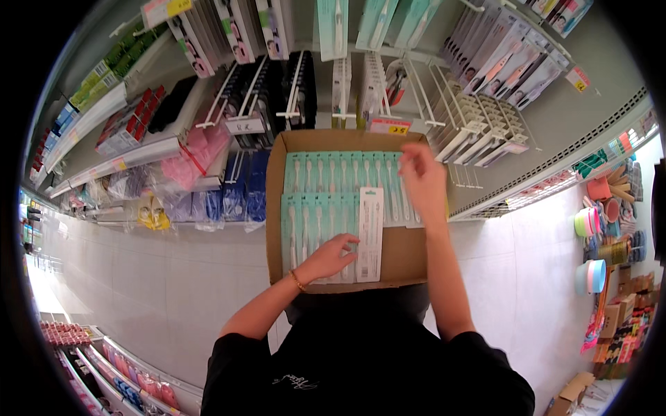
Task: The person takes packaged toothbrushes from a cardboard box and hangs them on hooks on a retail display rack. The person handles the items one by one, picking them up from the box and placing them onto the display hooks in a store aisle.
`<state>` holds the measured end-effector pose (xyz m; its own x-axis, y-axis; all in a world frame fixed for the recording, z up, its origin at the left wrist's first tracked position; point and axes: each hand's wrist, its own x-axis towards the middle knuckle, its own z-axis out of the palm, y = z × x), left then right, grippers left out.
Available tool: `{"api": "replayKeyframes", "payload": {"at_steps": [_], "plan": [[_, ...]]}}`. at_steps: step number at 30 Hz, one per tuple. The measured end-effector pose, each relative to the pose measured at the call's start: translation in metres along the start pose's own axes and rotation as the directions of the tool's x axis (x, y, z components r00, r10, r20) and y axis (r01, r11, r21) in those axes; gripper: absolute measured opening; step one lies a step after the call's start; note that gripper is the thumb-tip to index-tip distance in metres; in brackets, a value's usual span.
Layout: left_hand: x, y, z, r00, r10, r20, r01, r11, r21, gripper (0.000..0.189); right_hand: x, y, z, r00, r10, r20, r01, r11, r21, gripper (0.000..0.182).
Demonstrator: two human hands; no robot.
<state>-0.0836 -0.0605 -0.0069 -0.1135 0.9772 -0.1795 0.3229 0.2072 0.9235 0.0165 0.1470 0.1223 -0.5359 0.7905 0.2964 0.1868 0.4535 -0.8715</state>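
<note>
An open cardboard box rests at my lap, below the shelf hooks. Toothbrushes in pale green blister packs stand in two overlapping rows inside it. One pack lies with its white printed back up, at the right end of the nearer row. My left hand is over the nearer row, fingers apart and curled, its fingertips beside the white-backed pack. Over the box's right rim, my right hand is bent near the end of the far row; blur hides whether its fingers hold anything.
Metal display hooks with packaged toothbrushes line the shelf ahead. Price tags hang just beyond the box. Bagged goods sit on shelves at left. Plastic buckets stand at right, with another display rack at lower left.
</note>
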Motion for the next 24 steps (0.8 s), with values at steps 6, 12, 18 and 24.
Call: {"api": "replayKeyframes", "payload": {"at_steps": [6,12,18,24], "plan": [[0.000,-0.009,0.008,0.995,0.039,0.094,-0.048,0.994,0.095,0.038,-0.090,0.083,0.052,0.956,0.196,0.220,-0.041,0.827,-0.560,0.060],[-0.001,-0.001,0.006,0.990,0.008,0.138,-0.025,0.992,0.122,0.043,-0.091,0.087,0.053,0.887,0.347,0.303,-0.114,0.802,-0.586,0.054],[-0.001,-0.001,0.003,0.989,0.034,0.145,-0.053,0.991,0.126,0.040,-0.089,0.142,0.033,0.896,0.403,0.189,-0.321,0.880,-0.351,0.044],[-0.002,0.007,0.003,0.986,0.010,0.165,-0.030,0.992,0.125,0.038,-0.094,0.167,0.032,0.883,0.446,0.147,-0.402,0.880,-0.254,0.043]]}}
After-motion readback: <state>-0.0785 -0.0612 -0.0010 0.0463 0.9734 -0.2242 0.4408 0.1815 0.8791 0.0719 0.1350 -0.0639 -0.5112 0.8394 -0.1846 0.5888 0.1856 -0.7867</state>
